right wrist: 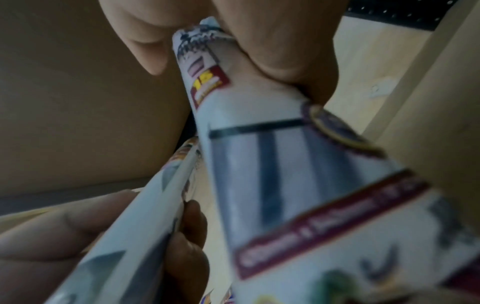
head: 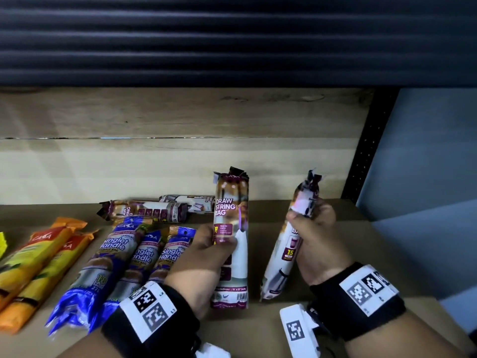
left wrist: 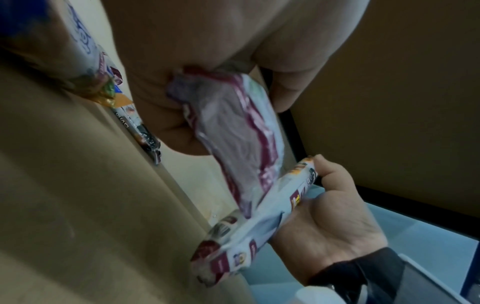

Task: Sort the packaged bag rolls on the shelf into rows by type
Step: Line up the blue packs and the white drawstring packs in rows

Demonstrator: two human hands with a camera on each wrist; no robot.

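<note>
My left hand (head: 215,245) grips a maroon-and-white drawstring bag roll (head: 230,202) upright above the shelf; the left wrist view shows its crimped end (left wrist: 233,133) below my palm. Just to its right, my right hand (head: 311,228) grips a second drawstring roll (head: 282,262), tilted left at the bottom, seen close in the right wrist view (right wrist: 272,154). Two more drawstring rolls (head: 144,210) (head: 192,201) lie flat at the back. Three blue singlet-handle rolls (head: 139,259) lie side by side left of my left hand. Orange rolls (head: 33,259) lie further left.
The shelf is lined with brown cardboard (head: 284,321), bare under and right of my hands. A pale wooden back panel (head: 154,164) closes the rear. A black perforated upright (head: 366,151) marks the right end, with a blue wall (head: 426,164) beyond.
</note>
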